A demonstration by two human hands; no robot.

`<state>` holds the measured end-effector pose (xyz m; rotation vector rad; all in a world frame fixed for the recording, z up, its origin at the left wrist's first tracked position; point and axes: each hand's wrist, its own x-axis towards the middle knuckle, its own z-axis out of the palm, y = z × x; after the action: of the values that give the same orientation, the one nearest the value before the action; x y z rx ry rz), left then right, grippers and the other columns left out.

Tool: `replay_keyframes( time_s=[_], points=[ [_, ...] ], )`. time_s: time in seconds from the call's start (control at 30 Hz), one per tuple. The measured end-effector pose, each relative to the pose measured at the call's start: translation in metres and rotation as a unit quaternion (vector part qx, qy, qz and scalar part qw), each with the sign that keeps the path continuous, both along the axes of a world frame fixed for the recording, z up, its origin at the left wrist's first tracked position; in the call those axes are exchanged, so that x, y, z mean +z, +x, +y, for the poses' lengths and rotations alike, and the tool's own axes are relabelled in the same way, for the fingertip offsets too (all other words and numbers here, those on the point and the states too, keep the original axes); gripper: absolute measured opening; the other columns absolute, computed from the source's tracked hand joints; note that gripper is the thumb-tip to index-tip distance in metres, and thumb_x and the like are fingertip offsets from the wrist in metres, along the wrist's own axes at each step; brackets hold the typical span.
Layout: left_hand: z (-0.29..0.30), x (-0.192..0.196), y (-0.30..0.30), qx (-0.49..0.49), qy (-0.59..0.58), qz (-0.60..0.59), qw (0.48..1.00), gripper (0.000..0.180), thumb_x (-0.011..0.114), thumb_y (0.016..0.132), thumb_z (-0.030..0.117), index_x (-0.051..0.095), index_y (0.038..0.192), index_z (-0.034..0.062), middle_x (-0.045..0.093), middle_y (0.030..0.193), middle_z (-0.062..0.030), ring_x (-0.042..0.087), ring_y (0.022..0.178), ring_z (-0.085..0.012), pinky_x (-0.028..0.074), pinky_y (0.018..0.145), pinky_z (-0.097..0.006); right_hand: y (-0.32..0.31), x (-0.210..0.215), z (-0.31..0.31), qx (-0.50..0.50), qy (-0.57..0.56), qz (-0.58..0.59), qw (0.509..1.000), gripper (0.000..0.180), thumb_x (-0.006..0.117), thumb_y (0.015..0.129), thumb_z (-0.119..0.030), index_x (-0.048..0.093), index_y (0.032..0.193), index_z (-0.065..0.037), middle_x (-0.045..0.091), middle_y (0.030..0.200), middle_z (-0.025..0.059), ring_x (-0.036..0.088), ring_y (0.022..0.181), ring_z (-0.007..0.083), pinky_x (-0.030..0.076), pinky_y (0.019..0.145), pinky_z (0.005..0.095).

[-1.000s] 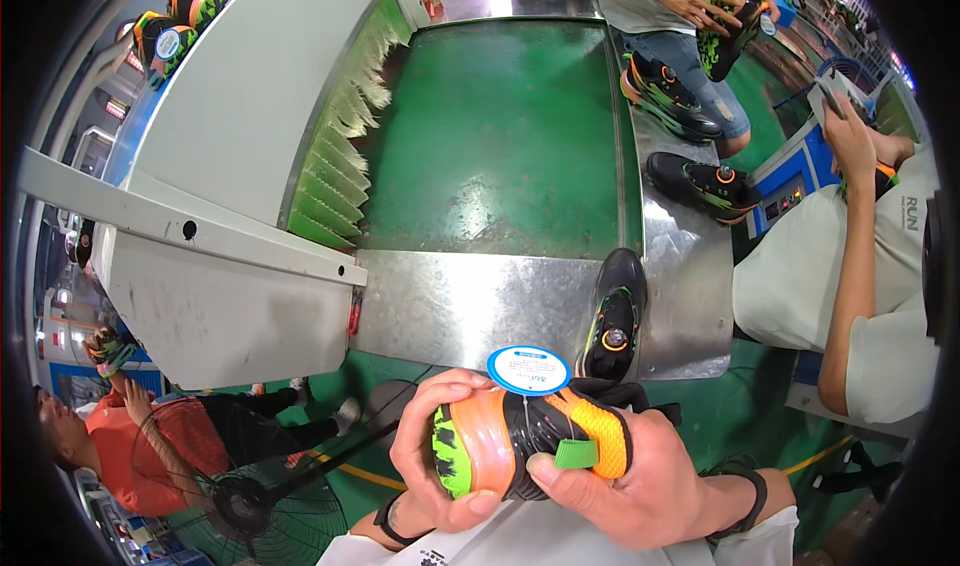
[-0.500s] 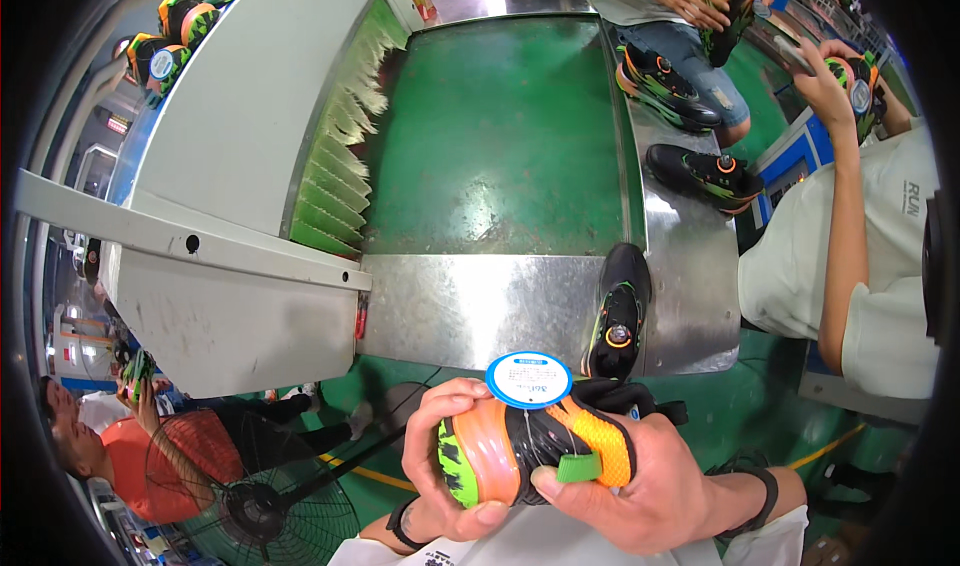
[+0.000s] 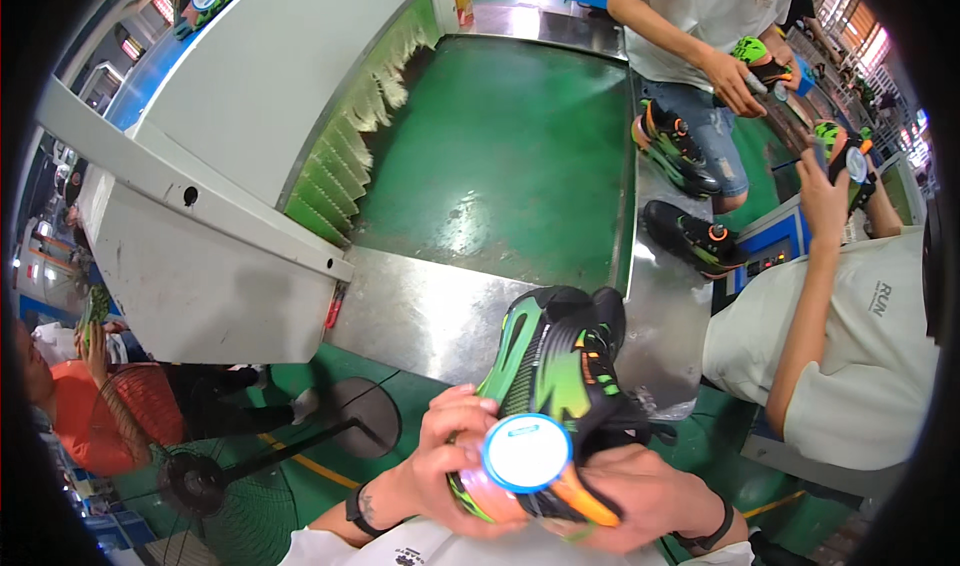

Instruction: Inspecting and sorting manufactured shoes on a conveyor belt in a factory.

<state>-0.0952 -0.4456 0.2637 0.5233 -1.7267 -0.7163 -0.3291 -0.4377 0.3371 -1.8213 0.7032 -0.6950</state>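
- The person holds a black, green and orange sports shoe (image 3: 545,386) in both hands, close to the body, just below the near edge of the green conveyor belt (image 3: 500,156).
- The left hand (image 3: 450,456) wraps around the shoe's near end from the left, fingers curled tight on it.
- The right hand (image 3: 640,491) cups the same end from below and from the right, also clasped on the shoe; neither hand is free.
- A round blue-rimmed white disc (image 3: 526,452) sits at the near end of the shoe, between the two hands. Whether it is fixed to the shoe cannot be told.
- The shoe's far end points up toward the belt, over the shiny steel plate (image 3: 420,311) at the belt's near edge.
- To turn the shoe well, the person would do best to keep one hand firm while the other shifts, thumbs off the disc.
- To the right of the belt, other people hold similar shoes, and more dark shoes (image 3: 690,236) lie along that edge.
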Motion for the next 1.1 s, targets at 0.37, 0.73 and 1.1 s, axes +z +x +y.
replay_keyframes(
  time_s=[0.37, 0.73, 1.1],
  points=[
    [-0.013, -0.165, 0.017, -0.039, 0.6, -0.157, 0.783, 0.081, 0.072, 0.079, 0.02, 0.027, 0.143, -0.0031, 0.037, 0.142, -0.0248, 0.036, 0.135, -0.0322, 0.032, 0.11, -0.041, 0.076, -0.221, -0.031, 0.145, -0.048, 0.396, 0.905, 0.009, 0.061, 0.076, -0.008, 0.065, 0.081, -0.001, 0.066, 0.077, 0.0171, 0.066, 0.075, 0.037, 0.052, 0.067, 0.0448],
    [-0.002, -0.15, -0.005, 0.203, 0.43, -0.167, 0.864, 0.047, 0.064, 0.076, 0.003, 0.051, 0.121, 0.0002, 0.055, 0.114, -0.0176, 0.059, 0.107, -0.0296, 0.05, 0.087, -0.038, 0.0, -0.218, -0.009, -0.469, 0.26, 0.307, 0.786, 0.107, 0.083, 0.064, -0.038, 0.024, 0.14, 0.009, 0.03, 0.14, 0.0354, 0.038, 0.128, 0.0477, 0.036, 0.106, 0.0461],
    [-0.03, -0.082, -0.05, -0.046, 0.548, 0.096, 0.83, 0.064, 0.063, 0.091, 0.014, 0.026, 0.143, 0.0013, 0.043, 0.138, -0.0142, 0.044, 0.127, -0.0204, 0.037, 0.105, -0.036, -0.075, -0.143, 0.017, -0.36, 0.259, -0.121, 0.888, 0.079, 0.073, 0.068, -0.008, 0.038, 0.138, 0.006, 0.059, 0.121, 0.0103, 0.056, 0.108, 0.0155, 0.044, 0.095, 0.029]
  ],
)
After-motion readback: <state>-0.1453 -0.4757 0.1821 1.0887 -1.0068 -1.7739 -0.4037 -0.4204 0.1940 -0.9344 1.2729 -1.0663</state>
